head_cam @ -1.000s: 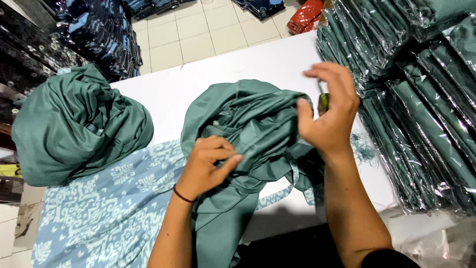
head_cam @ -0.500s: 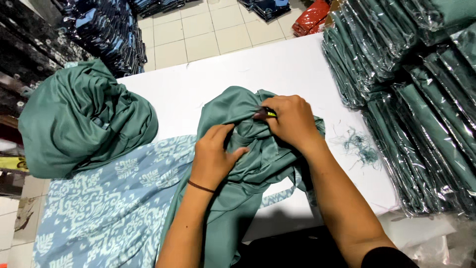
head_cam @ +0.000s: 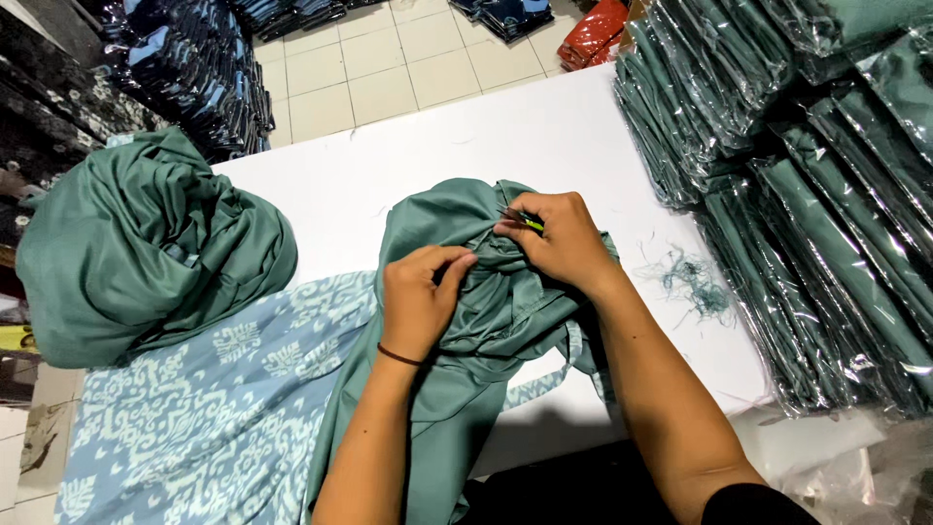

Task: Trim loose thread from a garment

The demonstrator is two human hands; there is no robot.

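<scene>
2 hands on garment (head_cam: 486,321), bunched mid-table (head_cam: 428,156) in head view. Left hand (head_cam: 420,301) pinching a fold; right hand (head_cam: 559,243) closed on fabric plus small green tool (head_cam: 530,223). Soft, light, slippery-looking; best gripped at gathered folds.

My white table (head_cam: 505,136) carries the green garment (head_cam: 486,321) under my hands, a patterned blue cloth (head_cam: 214,408) at its near left, a green fabric heap (head_cam: 136,253) at the left edge, thread scraps (head_cam: 695,282), and stacks of bagged green garments (head_cam: 807,194) on the right.
</scene>
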